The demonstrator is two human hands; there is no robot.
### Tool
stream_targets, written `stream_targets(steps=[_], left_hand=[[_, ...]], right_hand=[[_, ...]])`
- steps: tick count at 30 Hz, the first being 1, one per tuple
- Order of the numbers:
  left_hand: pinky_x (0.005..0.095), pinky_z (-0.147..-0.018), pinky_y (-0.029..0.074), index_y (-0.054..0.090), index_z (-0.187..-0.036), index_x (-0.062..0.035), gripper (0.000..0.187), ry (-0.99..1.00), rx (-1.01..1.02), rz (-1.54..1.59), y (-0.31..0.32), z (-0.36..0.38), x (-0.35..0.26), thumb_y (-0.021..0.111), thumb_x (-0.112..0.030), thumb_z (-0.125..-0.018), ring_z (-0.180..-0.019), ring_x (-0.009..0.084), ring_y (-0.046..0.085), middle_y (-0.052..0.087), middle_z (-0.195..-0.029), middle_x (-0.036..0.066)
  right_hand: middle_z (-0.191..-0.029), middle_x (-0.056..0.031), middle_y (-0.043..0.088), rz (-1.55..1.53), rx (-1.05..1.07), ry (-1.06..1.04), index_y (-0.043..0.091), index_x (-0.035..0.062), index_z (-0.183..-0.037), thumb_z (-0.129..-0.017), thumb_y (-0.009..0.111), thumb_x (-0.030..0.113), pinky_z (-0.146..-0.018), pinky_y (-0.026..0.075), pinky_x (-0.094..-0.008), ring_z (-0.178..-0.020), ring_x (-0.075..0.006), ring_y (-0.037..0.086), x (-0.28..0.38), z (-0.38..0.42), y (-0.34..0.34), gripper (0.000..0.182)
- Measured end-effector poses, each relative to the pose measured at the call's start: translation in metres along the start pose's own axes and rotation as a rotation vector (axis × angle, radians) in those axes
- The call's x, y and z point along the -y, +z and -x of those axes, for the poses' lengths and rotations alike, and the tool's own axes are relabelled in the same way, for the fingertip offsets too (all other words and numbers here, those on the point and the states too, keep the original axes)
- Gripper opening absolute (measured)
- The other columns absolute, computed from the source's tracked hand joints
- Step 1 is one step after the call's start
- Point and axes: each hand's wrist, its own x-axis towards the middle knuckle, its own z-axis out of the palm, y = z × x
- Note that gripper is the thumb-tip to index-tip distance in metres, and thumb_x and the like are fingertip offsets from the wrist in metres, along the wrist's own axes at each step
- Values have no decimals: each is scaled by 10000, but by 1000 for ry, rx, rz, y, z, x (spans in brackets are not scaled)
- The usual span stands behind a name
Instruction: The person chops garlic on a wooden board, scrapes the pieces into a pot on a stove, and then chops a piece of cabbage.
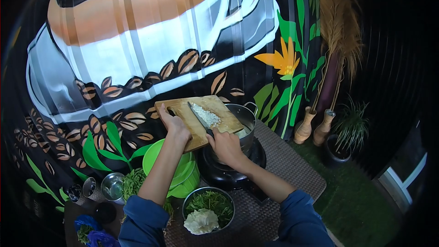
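Note:
My left hand grips a wooden cutting board by its left end, near the handle hole. The board is held up beside and partly over a metal pot. Finely chopped white bits lie on the board's surface. In my right hand is a knife, its dark blade lying along the left side of the chopped bits. The pot stands on a black stove; the board hides part of its opening, and I can make out little of its contents.
A green basket stands left of the stove. In front, a metal bowl holds leafy greens and a pale cabbage piece. Further left are herbs, a steel bowl and a blue bag. A painted wall rises behind the table.

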Motion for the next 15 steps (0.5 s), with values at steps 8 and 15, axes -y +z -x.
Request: stream_targets(steps=[8,15], left_hand=[[538,-1087,60,361,-1425,-26,1038,8,-43,19,-6,-5,-1,230,-801,-747,-1383,327,267,331,-1497,162],[532,-1095,103,376,-1411,-20,1029,-20,-2,73,3,11,0,263,-797,-747,-1367,335,300,360,-1478,163]], right_hand=[[-691,-234,635,12,80,182,628,-9,-839,-934,518,329,-622,513,-473,-658,-388,647,-18,7,-9,368],[-690,-228,638,85,129,282,639,-29,-796,-936,510,317,-634,515,-478,-668,-398,647,-38,16,-24,395]])
